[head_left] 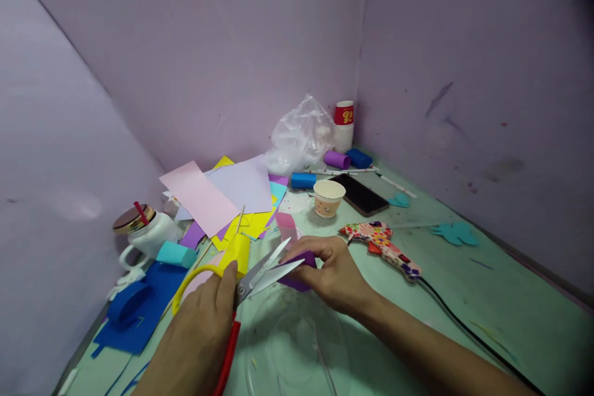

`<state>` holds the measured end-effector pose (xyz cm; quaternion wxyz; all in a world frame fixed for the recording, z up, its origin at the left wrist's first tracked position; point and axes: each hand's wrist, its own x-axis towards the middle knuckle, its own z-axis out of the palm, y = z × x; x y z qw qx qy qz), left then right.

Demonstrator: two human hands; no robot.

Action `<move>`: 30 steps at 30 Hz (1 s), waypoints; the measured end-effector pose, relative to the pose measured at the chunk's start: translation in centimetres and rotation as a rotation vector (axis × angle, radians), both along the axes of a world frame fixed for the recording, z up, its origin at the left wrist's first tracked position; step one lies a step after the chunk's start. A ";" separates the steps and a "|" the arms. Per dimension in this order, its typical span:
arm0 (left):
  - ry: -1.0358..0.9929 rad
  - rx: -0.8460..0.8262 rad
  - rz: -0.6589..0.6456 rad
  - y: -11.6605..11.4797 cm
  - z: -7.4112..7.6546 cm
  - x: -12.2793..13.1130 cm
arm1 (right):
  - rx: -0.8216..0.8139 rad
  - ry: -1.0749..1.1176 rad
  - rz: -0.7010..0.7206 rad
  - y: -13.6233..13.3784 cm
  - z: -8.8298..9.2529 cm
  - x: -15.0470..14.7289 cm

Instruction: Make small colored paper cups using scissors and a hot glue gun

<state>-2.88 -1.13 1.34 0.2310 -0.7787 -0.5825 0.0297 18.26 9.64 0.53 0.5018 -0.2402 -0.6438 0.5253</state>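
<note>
My left hand (pixel 204 315) grips a pair of scissors (pixel 253 278) with one yellow and one red handle. Their blades stand apart, pointing right toward my other hand. A purple piece of paper (pixel 297 281) is pinched in my right hand (pixel 331 272), right at the blade tips. Whether the blades touch the paper I cannot tell. Just behind the scissors stands a yellow paper roll (pixel 236 252), and a pink paper strip (pixel 286 226) curls up behind my right hand. Below both hands lies a clear plastic lid (pixel 297 352).
At right, a flower-patterned glue gun (pixel 380 238) trails a black cord. A paper cup (pixel 329 199) and a phone (pixel 359 193) stand behind. Coloured sheets (pixel 241 182) lie back left, near a white mug (pixel 155 235). A plastic bag (pixel 301 133) and stacked cups (pixel 344 127) fill the corner.
</note>
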 end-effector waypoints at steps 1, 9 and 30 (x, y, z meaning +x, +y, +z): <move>0.014 -0.001 0.000 0.0 0.1 -0.1 | -0.009 0.008 0.007 -0.1 0.0 0.0; 0.063 0.034 -0.100 0.2 0.2 -0.5 | -0.074 0.096 0.078 -0.3 0.3 -0.2; -0.181 0.019 -0.209 0.3 -0.2 -0.5 | -0.222 0.062 0.019 -0.3 0.0 -0.5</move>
